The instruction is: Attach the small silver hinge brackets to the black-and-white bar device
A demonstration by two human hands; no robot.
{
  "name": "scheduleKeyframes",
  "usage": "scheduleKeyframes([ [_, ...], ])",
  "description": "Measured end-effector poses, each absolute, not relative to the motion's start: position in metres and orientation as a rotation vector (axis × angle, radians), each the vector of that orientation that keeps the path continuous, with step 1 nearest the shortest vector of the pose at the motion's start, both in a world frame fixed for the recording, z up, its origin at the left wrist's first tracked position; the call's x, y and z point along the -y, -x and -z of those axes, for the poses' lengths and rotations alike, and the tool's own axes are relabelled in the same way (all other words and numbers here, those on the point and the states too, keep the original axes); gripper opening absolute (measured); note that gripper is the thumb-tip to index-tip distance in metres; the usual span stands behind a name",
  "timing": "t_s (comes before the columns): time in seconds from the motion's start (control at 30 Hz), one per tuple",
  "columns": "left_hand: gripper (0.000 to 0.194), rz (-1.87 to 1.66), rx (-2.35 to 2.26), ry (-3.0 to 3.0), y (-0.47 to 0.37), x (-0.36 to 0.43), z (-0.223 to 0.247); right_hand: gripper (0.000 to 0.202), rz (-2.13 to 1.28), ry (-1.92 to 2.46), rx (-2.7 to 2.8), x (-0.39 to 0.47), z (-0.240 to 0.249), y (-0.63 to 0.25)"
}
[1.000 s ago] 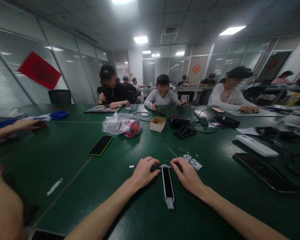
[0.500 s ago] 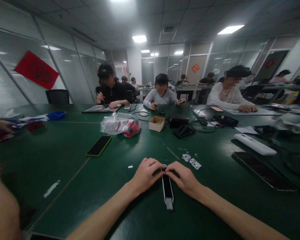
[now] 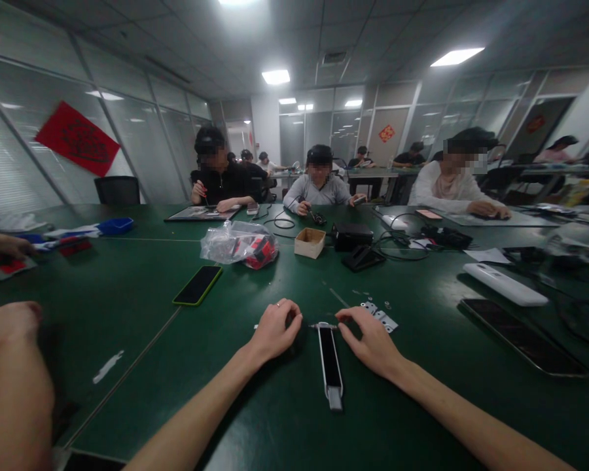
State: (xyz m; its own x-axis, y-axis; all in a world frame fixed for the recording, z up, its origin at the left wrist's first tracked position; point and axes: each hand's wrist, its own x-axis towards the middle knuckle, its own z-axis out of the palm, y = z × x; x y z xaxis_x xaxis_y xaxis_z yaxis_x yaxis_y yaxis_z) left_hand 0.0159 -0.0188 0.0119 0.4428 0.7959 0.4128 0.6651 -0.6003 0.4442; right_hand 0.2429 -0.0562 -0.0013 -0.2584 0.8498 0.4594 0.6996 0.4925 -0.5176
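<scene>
A narrow device with a dark face and pale edges [image 3: 330,360] lies on the green table [image 3: 255,418], with a grey piece at its near end. A thin rod-like piece crosses its far end. My left hand [image 3: 276,329] is raised just left of that end, fingers curled and fingertips pinched together; whatever they hold is too small to make out. On the other side, my right hand [image 3: 368,337] has thumb and forefinger apart beside the rod's tip, with nothing visible between them. Small metal plates [image 3: 385,320] sit beyond my right hand, partly covered by it.
A green-edged phone [image 3: 197,285] lies to the left, a larger dark phone [image 3: 523,337] to the right beside a white device [image 3: 504,284]. Farther back are a plastic bag [image 3: 240,245], an open box [image 3: 309,243] and cables. Another person's arm [image 3: 19,373] rests at the left edge.
My left hand has moved left, away from the device's far end, and my right hand has shifted slightly right. The far end and the thin rod now show. The neighbour's arm at left shows more.
</scene>
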Motion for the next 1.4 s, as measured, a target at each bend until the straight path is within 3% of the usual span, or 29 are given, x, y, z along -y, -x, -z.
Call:
scheduleKeyframes([
  [0.27, 0.010, -0.656, -1.224, -2.518, -0.0193, 0.0208, -0.0090, 0.014, -0.287, 1.389, 2.082, 0.0549, 0.0031, -0.2417],
  [1.4, 0.013, -0.609, -1.149, -2.524, -0.0197, 0.0187, -0.0038, 0.017, -0.320, 1.332, 2.120, 0.0541, 0.0019, -0.2416],
])
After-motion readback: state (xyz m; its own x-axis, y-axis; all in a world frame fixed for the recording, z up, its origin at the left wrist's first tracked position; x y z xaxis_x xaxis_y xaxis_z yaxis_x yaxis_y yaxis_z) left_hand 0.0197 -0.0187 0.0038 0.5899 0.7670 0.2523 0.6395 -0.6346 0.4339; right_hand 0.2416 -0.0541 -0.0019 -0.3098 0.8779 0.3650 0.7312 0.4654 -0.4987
